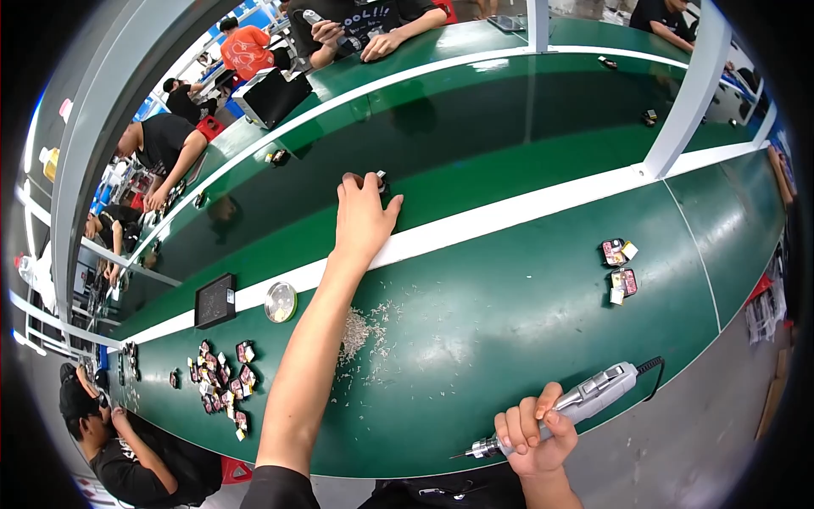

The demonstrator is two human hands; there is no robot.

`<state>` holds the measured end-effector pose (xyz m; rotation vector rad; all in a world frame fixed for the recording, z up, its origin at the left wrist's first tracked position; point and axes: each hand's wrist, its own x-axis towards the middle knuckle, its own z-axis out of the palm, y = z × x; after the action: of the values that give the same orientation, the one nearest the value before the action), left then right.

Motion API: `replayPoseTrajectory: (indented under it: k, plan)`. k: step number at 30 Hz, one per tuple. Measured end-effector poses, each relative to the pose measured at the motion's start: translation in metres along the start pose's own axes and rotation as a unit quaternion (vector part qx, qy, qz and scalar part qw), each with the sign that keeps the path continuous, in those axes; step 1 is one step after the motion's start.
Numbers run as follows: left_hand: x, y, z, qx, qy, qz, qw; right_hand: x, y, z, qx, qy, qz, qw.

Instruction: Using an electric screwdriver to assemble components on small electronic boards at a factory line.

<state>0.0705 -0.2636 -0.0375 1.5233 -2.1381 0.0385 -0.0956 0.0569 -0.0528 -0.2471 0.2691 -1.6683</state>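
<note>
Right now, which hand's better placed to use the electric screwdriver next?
Right, probably: right hand grips the electric screwdriver; left hand is at a small dark part over the green conveyor belt.

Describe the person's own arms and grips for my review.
Left grip and right grip are bare five-fingered hands; no gloves or wristbands show. A plain black sleeve covers the upper left arm; none shows on the right.

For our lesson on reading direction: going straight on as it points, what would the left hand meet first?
Probably the small dark piece, right beside the left hand; past that, across the green belt, the far white rail seems next, though depth is unclear.
</note>
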Motion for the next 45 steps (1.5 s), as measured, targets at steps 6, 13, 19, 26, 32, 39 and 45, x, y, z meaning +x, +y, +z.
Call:
replayPoseTrajectory:
  k: [6, 13, 19, 26, 32, 39, 45]
  plan:
    - [0.005, -0.029, 0.000, -0.019, -0.001, 0.002, 1.000, -0.003, 0.000, 0.002, 0.000, 0.003, -0.004, 1.000]
    - [-0.025, -0.028, -0.029, -0.115, -0.022, 0.053, 0.992, -0.010, 0.000, 0.004, -0.012, 0.015, -0.013, 1.000]
    - [-0.135, 0.052, -0.104, -0.181, -0.128, 0.235, 0.946, -0.016, -0.005, 0.004, -0.043, 0.013, -0.004, 0.999]
    - [-0.250, 0.071, -0.126, -0.254, -0.200, 0.216, 0.921, -0.055, 0.005, 0.015, -0.038, 0.036, 0.035, 0.998]
    - [-0.264, 0.077, -0.123, -0.264, -0.183, 0.169, 0.932, -0.066, 0.025, 0.020, -0.059, 0.032, 0.094, 0.993]
    - [-0.261, 0.088, -0.120, -0.225, -0.164, 0.117, 0.953, -0.078, 0.046, 0.025, -0.066, 0.063, 0.127, 0.988]
    - [-0.261, 0.089, -0.114, -0.139, -0.116, 0.202, 0.963, -0.084, 0.056, 0.021, -0.093, 0.081, 0.139, 0.983]
